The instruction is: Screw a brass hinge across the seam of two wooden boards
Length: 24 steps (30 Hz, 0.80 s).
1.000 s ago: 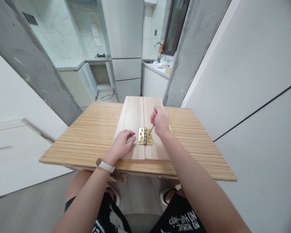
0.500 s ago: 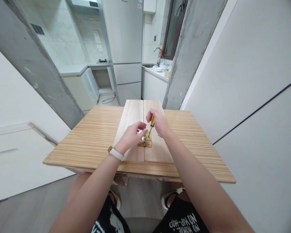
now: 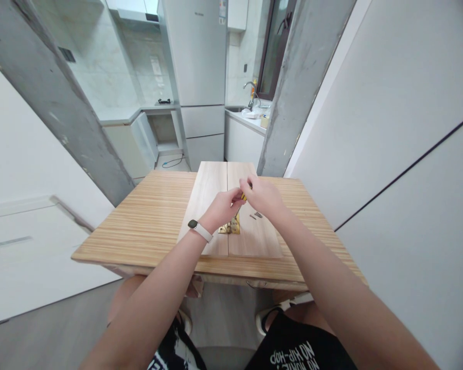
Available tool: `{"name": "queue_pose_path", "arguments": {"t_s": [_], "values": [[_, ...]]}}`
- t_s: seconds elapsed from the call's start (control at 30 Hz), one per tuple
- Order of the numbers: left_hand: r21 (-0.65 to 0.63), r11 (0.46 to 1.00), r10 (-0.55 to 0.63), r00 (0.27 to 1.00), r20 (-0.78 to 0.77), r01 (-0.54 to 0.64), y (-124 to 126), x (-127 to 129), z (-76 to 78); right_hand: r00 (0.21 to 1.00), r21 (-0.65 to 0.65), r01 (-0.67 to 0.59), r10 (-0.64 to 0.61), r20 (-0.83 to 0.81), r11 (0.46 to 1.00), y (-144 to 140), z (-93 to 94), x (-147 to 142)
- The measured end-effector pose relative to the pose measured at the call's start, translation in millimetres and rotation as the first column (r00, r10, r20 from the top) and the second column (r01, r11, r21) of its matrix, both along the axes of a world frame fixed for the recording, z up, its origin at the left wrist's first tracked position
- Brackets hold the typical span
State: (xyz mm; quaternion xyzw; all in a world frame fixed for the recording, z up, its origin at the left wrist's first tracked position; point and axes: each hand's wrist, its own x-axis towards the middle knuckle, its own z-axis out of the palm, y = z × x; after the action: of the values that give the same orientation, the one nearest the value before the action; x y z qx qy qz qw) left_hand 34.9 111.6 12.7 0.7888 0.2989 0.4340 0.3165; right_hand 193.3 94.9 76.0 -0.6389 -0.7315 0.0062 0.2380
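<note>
My right hand is closed around the yellow and black handle of a screwdriver. The screwdriver tilts, its shaft pointing down to a brass hinge. At the lower end of the handle, the fingers of my left hand are pinched together on the screwdriver. Beneath my hands the hinge lies across the seam between two pale wooden boards, partly covered by my left hand. Several dark screws lie loose on the right board, close to the hinge.
The boards rest on a striped wooden table. Beyond it stand a fridge, a counter with a tap, and a low cabinet. A white panel rises along the right side.
My left hand has moved from open beside the hinge up to the screwdriver and closed on it. My right hand has shifted slightly right, uncovering the loose screws.
</note>
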Motion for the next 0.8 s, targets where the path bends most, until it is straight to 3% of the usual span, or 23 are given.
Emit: {"name": "queue_pose_path", "arguments": {"t_s": [0.13, 0.3, 0.53, 0.8], "values": [[0.055, 0.997, 0.058, 0.996, -0.075, -0.054, -2, -1, -2.4, 0.983, 0.037, 0.073, -0.078, 0.167, 0.997, -16, 18.9, -1], [0.071, 0.993, 0.103, 0.988, -0.118, -0.095, -7, 0, -0.2, 0.972, 0.001, 0.054, -0.053, 0.229, 0.999, -22, 33.3, -2], [-0.009, 0.996, 0.092, 0.995, -0.037, -0.092, -4, -2, -0.1, 0.919, 0.046, -0.120, 0.094, 0.382, 0.992, -18, 20.0, -1], [-0.065, 0.996, 0.052, 0.997, -0.053, -0.056, 1, -6, 4.6, 0.871, 0.035, -0.309, 0.268, 0.411, 0.950, -18, 17.3, 2]]}}
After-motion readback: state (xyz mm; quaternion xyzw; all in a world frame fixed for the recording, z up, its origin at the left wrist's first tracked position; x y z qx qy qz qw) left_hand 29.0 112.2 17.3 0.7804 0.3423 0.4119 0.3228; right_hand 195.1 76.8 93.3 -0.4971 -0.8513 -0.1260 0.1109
